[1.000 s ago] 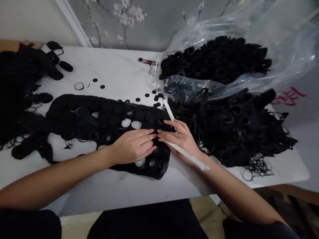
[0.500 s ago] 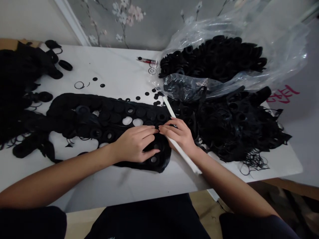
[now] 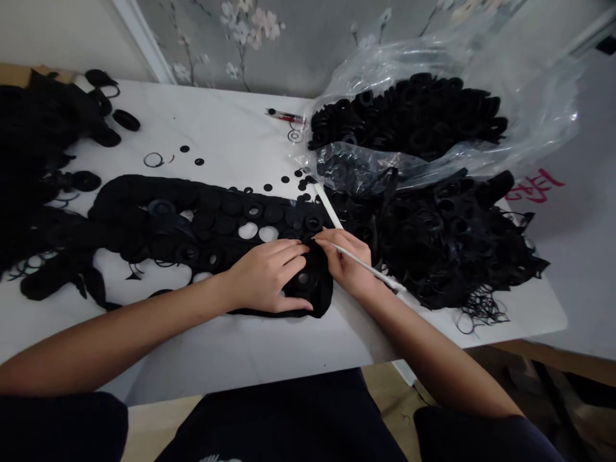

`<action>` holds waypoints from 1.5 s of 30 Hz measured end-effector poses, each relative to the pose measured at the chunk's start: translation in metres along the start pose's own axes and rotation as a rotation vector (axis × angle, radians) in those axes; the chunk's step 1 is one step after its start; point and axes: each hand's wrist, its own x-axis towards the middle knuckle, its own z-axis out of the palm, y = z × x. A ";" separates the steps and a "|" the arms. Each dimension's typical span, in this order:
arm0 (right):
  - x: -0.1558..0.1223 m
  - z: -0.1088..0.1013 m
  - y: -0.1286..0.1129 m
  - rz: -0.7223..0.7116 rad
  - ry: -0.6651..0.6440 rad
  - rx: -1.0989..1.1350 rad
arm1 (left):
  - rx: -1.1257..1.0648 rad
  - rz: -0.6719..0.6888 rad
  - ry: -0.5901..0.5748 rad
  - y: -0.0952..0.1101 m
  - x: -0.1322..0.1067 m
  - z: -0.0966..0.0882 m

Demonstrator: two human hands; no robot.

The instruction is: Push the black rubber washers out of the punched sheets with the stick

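Punched black rubber sheet (image 3: 206, 218) lies mid-frame on the white desk (image 3: 192, 138), left hand (image 3: 264, 276) spread and pressing on it, right hand (image 3: 344, 260) pinching a thin white stick (image 3: 370, 264) at its edge.

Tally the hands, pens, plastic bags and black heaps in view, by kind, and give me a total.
Hands: 2 (left hand, right hand)
Pens: 1 (red-and-black pen)
Clear plastic bags: 1 (clear plastic bag)
Black heaps: 3 (left heap, bagged heap, right heap)
Total: 7
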 end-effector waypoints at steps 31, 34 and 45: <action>-0.003 -0.032 -0.008 0.356 0.136 0.354 | -0.251 -0.153 -0.382 -0.044 0.053 -0.027; -0.001 -0.035 -0.011 0.344 0.069 0.350 | -0.285 -0.153 -0.459 -0.048 0.060 -0.027; 0.001 -0.025 -0.012 0.463 -0.089 0.303 | -0.288 -0.118 -0.543 -0.054 0.067 -0.024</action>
